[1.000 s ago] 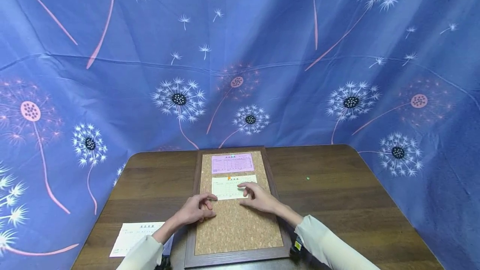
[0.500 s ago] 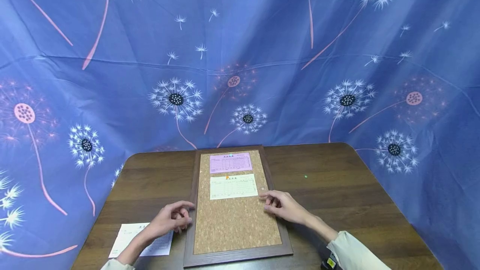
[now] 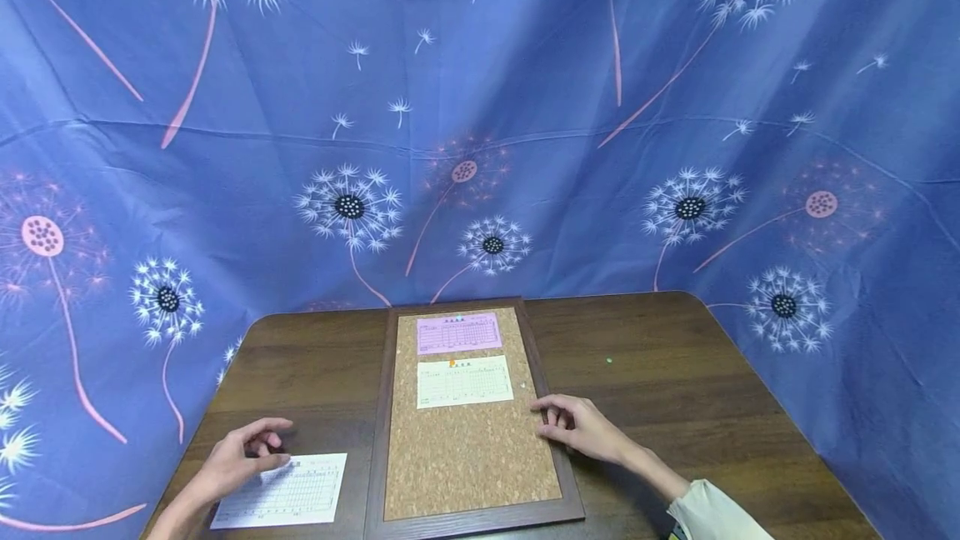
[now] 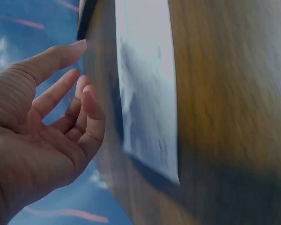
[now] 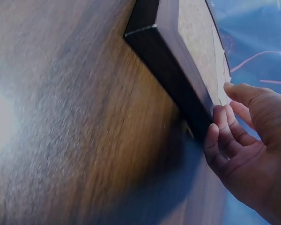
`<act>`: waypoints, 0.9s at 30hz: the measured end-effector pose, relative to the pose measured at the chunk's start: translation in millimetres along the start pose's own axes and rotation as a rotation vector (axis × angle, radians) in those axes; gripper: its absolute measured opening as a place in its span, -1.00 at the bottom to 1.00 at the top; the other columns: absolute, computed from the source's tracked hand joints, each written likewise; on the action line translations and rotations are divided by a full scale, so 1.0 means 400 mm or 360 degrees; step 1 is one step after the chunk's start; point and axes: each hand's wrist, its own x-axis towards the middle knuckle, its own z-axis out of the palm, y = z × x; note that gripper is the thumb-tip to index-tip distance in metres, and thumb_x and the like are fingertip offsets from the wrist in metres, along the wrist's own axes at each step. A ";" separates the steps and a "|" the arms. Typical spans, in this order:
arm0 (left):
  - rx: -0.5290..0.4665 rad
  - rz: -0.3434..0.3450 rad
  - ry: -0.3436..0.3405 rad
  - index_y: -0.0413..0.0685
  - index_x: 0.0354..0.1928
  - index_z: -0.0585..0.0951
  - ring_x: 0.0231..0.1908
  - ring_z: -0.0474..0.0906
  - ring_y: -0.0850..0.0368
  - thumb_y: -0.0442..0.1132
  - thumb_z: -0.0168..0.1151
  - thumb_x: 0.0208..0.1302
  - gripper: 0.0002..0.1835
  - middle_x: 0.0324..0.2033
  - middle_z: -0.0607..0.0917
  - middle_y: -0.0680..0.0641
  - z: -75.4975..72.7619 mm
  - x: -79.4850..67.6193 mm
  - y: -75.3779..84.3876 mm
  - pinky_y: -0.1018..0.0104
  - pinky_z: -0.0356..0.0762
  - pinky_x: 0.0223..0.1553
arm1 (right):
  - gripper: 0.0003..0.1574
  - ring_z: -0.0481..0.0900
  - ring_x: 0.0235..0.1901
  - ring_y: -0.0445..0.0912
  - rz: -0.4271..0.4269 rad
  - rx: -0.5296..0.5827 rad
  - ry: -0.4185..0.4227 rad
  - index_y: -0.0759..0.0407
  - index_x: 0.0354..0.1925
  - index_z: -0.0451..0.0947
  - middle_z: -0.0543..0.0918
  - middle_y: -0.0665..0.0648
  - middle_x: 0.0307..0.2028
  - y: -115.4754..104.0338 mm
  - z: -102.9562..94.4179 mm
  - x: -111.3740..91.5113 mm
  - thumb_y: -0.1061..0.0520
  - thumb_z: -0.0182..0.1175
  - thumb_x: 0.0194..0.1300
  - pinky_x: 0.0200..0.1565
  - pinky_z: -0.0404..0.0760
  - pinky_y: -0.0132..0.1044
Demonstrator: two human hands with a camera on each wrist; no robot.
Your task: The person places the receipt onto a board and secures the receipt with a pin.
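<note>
Two printed paper forms, lilac and pale green, lie on the brown-framed corkboard; fetching the white form from the wooden surface seems in hand, calling for a pinch by the loose, empty left grip near it; right grip looks likewise empty

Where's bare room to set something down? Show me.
Bare: the cork below the pale slip; the table right of the frame, beyond the right hand, save a green speck; the table left of the frame, past the white sheet. Crowded: the upper cork, holding the purple slip and pale one; the near left, with the left hand by the sheet.
</note>
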 end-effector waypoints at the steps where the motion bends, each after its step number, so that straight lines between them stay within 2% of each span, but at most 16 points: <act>1: 0.0045 -0.0030 0.0036 -0.40 0.16 0.56 -0.45 0.41 0.40 -0.34 0.49 0.12 -0.44 -0.31 0.55 0.04 -0.008 -0.006 -0.007 0.43 0.38 -0.46 | -0.59 0.42 -0.50 -0.41 -0.0005 -0.0010 0.0011 0.39 0.11 0.59 0.60 0.14 -0.43 0.003 -0.002 -0.003 0.26 0.34 0.34 -0.53 0.49 -0.48; 4: 0.0188 -0.0103 0.0120 -0.32 0.14 0.60 -0.44 0.38 0.39 -0.31 0.56 0.03 -0.41 -0.27 0.55 0.03 -0.027 -0.022 -0.027 0.43 0.36 -0.44 | -0.58 0.40 -0.51 -0.43 -0.0037 -0.0040 0.0036 0.38 0.09 0.59 0.57 0.17 -0.44 0.013 -0.009 -0.014 0.26 0.37 0.30 -0.54 0.48 -0.48; 10: 0.0449 -0.0066 0.0185 -0.33 0.13 0.59 -0.38 0.38 0.34 -0.25 0.67 -0.15 -0.27 -0.17 0.58 -0.11 -0.037 -0.039 -0.062 0.42 0.35 -0.34 | -0.51 0.39 -0.49 -0.45 -0.0024 -0.0039 0.0022 0.37 0.11 0.58 0.54 0.21 -0.43 0.030 -0.016 -0.037 0.20 0.42 0.25 -0.50 0.50 -0.49; 17: 0.0471 -0.0116 0.0129 -0.40 0.26 0.45 -0.34 0.34 0.36 -0.25 0.67 -0.15 -0.11 -0.13 0.54 -0.15 -0.040 -0.044 -0.085 0.42 0.34 -0.29 | -0.45 0.41 -0.48 -0.43 0.0027 0.0028 -0.0019 0.38 0.15 0.55 0.56 0.23 -0.40 0.038 -0.018 -0.042 0.17 0.43 0.25 -0.48 0.51 -0.49; 22: 0.0447 -0.0098 0.0097 -0.42 0.22 0.48 -0.34 0.35 0.35 -0.30 0.66 -0.15 -0.17 -0.11 0.52 -0.20 -0.050 -0.040 -0.091 0.43 0.35 -0.30 | -0.44 0.44 -0.47 -0.42 0.0049 0.0032 -0.0036 0.36 0.16 0.55 0.58 0.22 -0.39 0.036 -0.023 -0.038 0.17 0.43 0.26 -0.45 0.53 -0.49; 27: 0.0482 -0.0121 0.0070 -0.29 0.10 0.58 -0.33 0.35 0.31 -0.27 0.67 -0.17 -0.29 -0.12 0.52 -0.16 -0.054 -0.033 -0.089 0.42 0.34 -0.30 | -0.44 0.44 -0.48 -0.42 0.0080 0.0043 -0.0055 0.34 0.17 0.54 0.59 0.22 -0.39 0.038 -0.026 -0.036 0.17 0.42 0.27 -0.46 0.52 -0.49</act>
